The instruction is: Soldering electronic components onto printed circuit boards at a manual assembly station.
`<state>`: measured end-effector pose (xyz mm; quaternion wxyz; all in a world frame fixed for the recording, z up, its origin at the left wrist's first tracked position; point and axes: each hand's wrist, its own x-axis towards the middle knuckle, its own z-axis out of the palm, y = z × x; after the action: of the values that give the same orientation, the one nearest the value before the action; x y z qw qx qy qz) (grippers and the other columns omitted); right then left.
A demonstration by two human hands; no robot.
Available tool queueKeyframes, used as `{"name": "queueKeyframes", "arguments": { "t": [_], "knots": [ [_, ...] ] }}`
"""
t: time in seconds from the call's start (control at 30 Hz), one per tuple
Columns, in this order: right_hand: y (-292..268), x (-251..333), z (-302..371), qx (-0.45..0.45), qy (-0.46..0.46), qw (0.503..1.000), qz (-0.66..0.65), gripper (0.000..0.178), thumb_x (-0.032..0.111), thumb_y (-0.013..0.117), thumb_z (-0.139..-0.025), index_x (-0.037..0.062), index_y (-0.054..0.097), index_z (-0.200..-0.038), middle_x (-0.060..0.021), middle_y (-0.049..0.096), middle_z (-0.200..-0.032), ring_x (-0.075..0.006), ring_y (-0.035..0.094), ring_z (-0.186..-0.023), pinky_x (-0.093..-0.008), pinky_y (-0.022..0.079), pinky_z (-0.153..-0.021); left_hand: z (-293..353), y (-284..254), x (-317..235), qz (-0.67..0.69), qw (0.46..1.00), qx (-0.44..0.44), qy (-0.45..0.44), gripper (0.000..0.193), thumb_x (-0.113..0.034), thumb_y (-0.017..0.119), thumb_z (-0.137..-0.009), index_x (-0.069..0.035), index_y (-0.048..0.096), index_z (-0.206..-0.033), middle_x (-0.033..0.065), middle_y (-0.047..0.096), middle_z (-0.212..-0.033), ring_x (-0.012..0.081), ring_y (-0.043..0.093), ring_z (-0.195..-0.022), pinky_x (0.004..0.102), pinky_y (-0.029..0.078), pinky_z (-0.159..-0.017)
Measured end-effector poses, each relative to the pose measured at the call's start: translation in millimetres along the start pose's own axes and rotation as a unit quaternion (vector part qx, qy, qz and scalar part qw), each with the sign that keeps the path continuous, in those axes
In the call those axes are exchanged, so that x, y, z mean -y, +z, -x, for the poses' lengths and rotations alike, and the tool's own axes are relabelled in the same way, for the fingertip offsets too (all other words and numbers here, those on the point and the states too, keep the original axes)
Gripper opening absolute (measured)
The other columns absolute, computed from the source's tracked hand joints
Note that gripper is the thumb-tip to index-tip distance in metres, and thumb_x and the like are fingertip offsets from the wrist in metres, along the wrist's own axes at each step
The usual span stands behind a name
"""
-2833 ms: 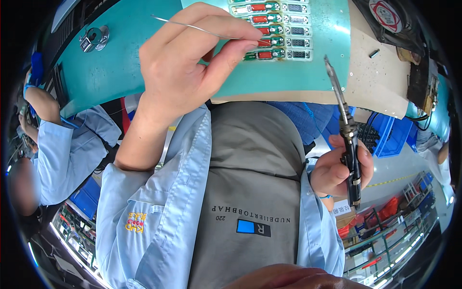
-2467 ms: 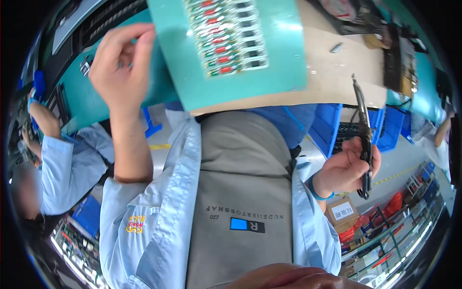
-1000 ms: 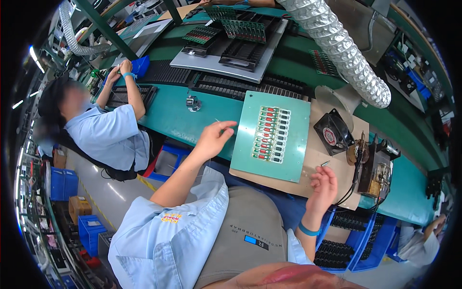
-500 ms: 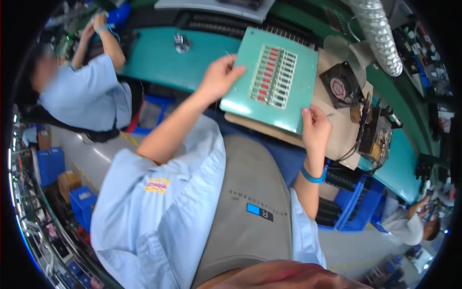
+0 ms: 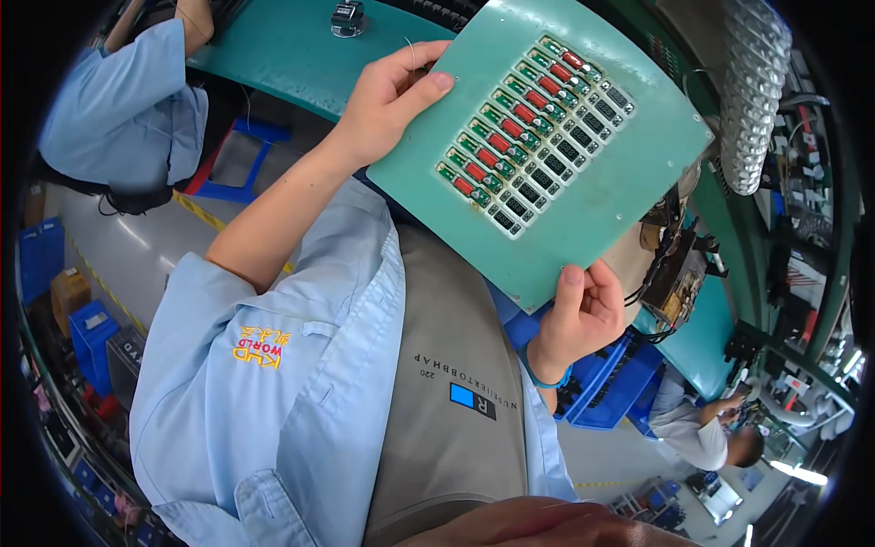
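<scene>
A flat green fixture board is held up in front of me, tilted, its corners turned toward the right. Set into its middle are several small green circuit boards with red cylindrical parts, in a slanting row. Beside them runs a row of dark rectangular pieces in cut-outs. My left hand grips the left edge, thumb on top and fingers mostly hidden beneath. At the lower right edge my right hand pinches the board, thumb on the face and fingers curled behind it.
On the green bench stands a small tally counter. A silver flexible duct hangs at the right, above a dark metal device with cables. Blue crates sit below. Co-workers are at the left and right.
The fixture board has come up closer to me and turned clockwise, with both hands still on it. It now hides the fan that showed at the right of the bench.
</scene>
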<state>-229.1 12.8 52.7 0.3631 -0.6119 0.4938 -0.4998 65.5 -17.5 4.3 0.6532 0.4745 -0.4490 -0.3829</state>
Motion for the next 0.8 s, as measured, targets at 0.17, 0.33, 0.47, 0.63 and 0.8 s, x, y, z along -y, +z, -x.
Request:
{"name": "queueKeyframes", "arguments": {
  "t": [0.17, 0.33, 0.47, 0.63, 0.8],
  "knots": [
    [-3.8, 8.8, -1.4, 0.001, 0.000, 1.000, -0.007, 0.022, 0.004, 0.077, -0.087, -0.0078, 0.070, -0.105, -0.0042, 0.064, -0.073, -0.0090, 0.049, -0.061, -0.0202, 0.044, -0.057, 2.4, 2.2, -1.6, 0.032, 0.999, -0.013, 0.028, 0.037, -0.013, 0.060, -0.103, 0.000, 0.062, -0.137, 0.0068, 0.073, -0.105, 0.0069, 0.063, -0.079, 0.0186, 0.051, -0.068],
    [-7.3, 17.2, 1.1, 0.009, -0.004, 1.000, -0.018, 0.025, 0.008, 0.078, -0.088, -0.0085, 0.070, -0.105, -0.0051, 0.065, -0.074, -0.0091, 0.049, -0.060, -0.0196, 0.043, -0.057, 4.8, 4.8, -8.6, 0.043, 0.999, -0.018, -0.019, 0.036, -0.014, 0.060, -0.102, 0.000, 0.063, -0.136, 0.0070, 0.073, -0.106, 0.0070, 0.064, -0.081, 0.0186, 0.052, -0.069],
    [-9.9, 18.5, 1.0, 0.017, -0.014, 0.999, -0.031, 0.028, 0.012, 0.078, -0.089, -0.0091, 0.070, -0.106, -0.0054, 0.065, -0.074, -0.0091, 0.049, -0.059, -0.0193, 0.043, -0.057, 4.3, 3.2, -11.2, 0.043, 0.997, -0.009, -0.063, 0.036, -0.014, 0.060, -0.102, 0.000, 0.063, -0.135, 0.0072, 0.073, -0.106, 0.0074, 0.066, -0.082, 0.0189, 0.053, -0.070],
    [-12.2, 18.1, 1.9, 0.027, -0.035, 0.998, -0.047, 0.030, 0.014, 0.077, -0.090, -0.0098, 0.070, -0.108, -0.0055, 0.065, -0.073, -0.0090, 0.050, -0.060, -0.0191, 0.043, -0.057, 3.5, 0.9, -13.5, 0.044, 0.993, 0.006, -0.110, 0.035, -0.015, 0.061, -0.102, 0.001, 0.064, -0.134, 0.0073, 0.073, -0.106, 0.0079, 0.067, -0.082, 0.0193, 0.054, -0.070],
    [-11.5, 16.2, 2.0, 0.026, -0.043, 0.997, -0.054, 0.030, 0.014, 0.075, -0.091, -0.0100, 0.070, -0.109, -0.0055, 0.065, -0.073, -0.0089, 0.051, -0.060, -0.0192, 0.044, -0.058, 3.0, -0.3, -11.7, 0.049, 0.988, 0.013, -0.143, 0.035, -0.015, 0.061, -0.101, 0.001, 0.064, -0.133, 0.0075, 0.073, -0.106, 0.0085, 0.067, -0.082, 0.0195, 0.055, -0.070]
  ]
}}
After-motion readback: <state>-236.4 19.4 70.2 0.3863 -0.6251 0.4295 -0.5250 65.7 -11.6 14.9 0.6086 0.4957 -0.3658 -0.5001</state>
